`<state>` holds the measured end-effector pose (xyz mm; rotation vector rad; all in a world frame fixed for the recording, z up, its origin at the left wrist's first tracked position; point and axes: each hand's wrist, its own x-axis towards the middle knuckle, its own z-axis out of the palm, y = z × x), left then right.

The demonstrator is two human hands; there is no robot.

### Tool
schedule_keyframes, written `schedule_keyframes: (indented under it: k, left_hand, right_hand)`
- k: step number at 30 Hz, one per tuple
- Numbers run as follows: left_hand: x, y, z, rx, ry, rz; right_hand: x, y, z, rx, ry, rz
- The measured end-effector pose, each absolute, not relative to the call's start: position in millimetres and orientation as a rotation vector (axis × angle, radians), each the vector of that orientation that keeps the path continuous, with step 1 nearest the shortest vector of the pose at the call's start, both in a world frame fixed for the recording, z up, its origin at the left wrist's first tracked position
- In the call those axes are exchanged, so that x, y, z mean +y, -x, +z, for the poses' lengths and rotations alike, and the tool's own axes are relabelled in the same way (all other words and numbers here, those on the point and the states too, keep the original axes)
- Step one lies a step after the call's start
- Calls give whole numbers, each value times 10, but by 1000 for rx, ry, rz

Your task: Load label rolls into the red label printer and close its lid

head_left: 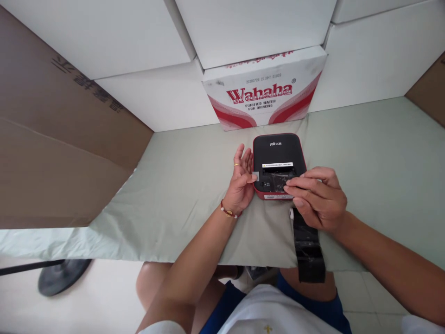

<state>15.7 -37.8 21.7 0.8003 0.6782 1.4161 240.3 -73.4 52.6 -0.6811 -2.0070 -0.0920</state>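
Note:
A black label printer (pixel 278 153) with a red rim lies on the cloth-covered table. My left hand (pixel 241 181) rests against its left side, fingers stretched out and thumb on the printer's edge by a small grey patch (pixel 256 176). At the printer's slot, my right hand (pixel 320 197) has its fingertips closed on a short piece of shiny black film (pixel 276 182). Below that hand, a black film strip (pixel 309 253) with a white roll end (pixel 291 213) hangs over the table's front edge. Whether the two black pieces are joined is hidden by my right hand.
A white and red Wahaha water carton (pixel 260 104) stands behind the printer, against stacked white boxes (pixel 253 28). At left, a large brown cardboard box (pixel 62 139) stands on the pale green cloth (pixel 181 185). A black round stand base (pixel 64 277) sits on the floor.

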Motion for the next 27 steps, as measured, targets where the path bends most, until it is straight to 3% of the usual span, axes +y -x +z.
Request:
schedule_keyframes:
  k: [19, 23, 27]
  left_hand:
    - [-406, -221, 224, 761, -588, 1442]
    - [-413, -255, 146, 762, -643, 1453]
    - [-407, -278, 99, 732, -660, 1458]
  right_hand:
    - [-699, -2388, 553, -2016, 616, -80]
    - [-651, -2388, 859, -2083, 751, 192]
    - [-361, -2297, 1253, -2260, 1216, 462]
